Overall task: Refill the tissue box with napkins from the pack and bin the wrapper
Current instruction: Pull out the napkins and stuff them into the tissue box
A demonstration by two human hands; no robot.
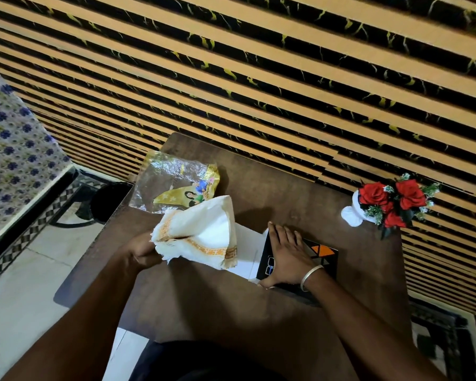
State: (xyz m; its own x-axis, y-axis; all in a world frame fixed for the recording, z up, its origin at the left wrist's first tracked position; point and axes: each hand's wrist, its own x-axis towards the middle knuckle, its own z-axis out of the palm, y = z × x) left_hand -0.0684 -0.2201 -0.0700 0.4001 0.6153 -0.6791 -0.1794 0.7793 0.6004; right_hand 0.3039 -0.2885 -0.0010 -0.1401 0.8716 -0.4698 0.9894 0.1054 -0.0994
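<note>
My left hand [143,253] grips a fanned stack of white napkins [204,229] with orange borders, held just above the brown table [272,193]. To its right lies the black tissue box [324,259] with an orange pattern, its white end flap [245,251] open toward the napkins. My right hand [289,255] lies flat on top of the box, fingers spread, pressing it down. The empty wrapper [173,185], clear plastic with gold print, lies flat at the table's far left corner, beyond the napkins.
A dark round bin [109,200] stands on the floor just left of the table, beside the wrapper. A white vase of red roses [388,202] sits at the table's far right. A striped wall rises directly behind the table.
</note>
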